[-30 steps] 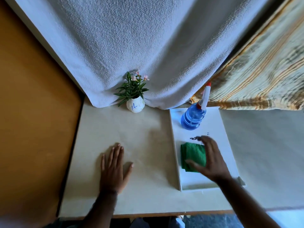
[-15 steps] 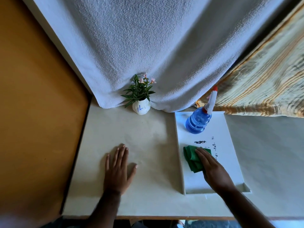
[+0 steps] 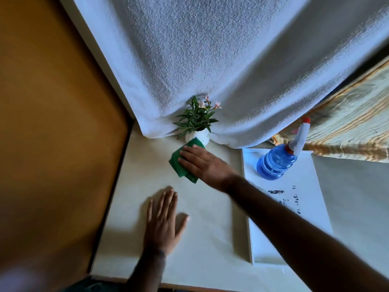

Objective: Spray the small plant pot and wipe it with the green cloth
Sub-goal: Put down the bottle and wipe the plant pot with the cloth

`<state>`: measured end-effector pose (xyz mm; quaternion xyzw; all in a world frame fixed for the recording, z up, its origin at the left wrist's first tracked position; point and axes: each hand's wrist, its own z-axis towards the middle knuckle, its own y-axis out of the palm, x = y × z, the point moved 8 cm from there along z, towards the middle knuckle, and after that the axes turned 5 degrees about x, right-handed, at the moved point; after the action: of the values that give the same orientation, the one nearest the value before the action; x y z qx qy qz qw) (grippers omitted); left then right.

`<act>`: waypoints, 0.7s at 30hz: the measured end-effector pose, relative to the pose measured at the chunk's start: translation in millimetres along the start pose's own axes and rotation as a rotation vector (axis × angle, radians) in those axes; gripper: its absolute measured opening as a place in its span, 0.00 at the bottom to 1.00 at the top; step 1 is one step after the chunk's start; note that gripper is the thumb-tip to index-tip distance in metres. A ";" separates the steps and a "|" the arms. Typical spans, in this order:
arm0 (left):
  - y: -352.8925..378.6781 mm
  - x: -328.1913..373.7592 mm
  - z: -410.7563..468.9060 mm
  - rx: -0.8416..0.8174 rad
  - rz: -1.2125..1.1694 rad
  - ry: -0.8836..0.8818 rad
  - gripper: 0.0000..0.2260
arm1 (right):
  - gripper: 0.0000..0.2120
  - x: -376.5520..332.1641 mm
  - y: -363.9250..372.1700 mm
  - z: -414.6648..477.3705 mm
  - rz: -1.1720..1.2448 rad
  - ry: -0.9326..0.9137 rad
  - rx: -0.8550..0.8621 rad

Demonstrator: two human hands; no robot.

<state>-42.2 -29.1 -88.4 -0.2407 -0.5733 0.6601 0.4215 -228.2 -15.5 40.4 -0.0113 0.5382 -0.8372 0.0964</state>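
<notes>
The small white plant pot with green leaves and pink flowers stands at the back of the table against a hanging white towel. My right hand holds the folded green cloth and presses its upper corner against the front of the pot. The pot's lower front is hidden by the cloth. My left hand lies flat on the table nearer to me, fingers spread, holding nothing. The blue spray bottle with a white and red nozzle stands on the white tray at the right.
The white tray lies to the right on the cream table, with dark specks on it. A white towel hangs behind the pot. A striped cloth is at the back right. A brown floor lies left of the table edge.
My right hand lifted the green cloth off the white tray and carried it left and forward to the plant pot. My left hand stayed flat on the table.
</notes>
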 end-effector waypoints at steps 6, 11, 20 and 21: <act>3.6 -2.8 -0.8 -0.020 0.004 -0.004 0.37 | 0.17 27.4 16.1 28.2 -0.044 -0.132 -0.064; 7.0 -3.9 -0.2 -0.066 0.011 -0.009 0.38 | 0.16 45.4 35.3 26.1 -0.039 -0.263 -0.153; 9.8 -6.5 -1.3 -0.095 0.020 -0.011 0.38 | 0.26 43.0 74.8 14.8 0.297 0.030 -0.317; 10.2 -6.5 -1.2 -0.100 0.025 -0.010 0.38 | 0.28 43.5 75.9 14.6 0.324 0.071 -0.330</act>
<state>-40.7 -33.7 -99.5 -0.2652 -0.6046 0.6371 0.3977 -257.8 -66.7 -25.7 0.0890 0.6656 -0.7114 0.2075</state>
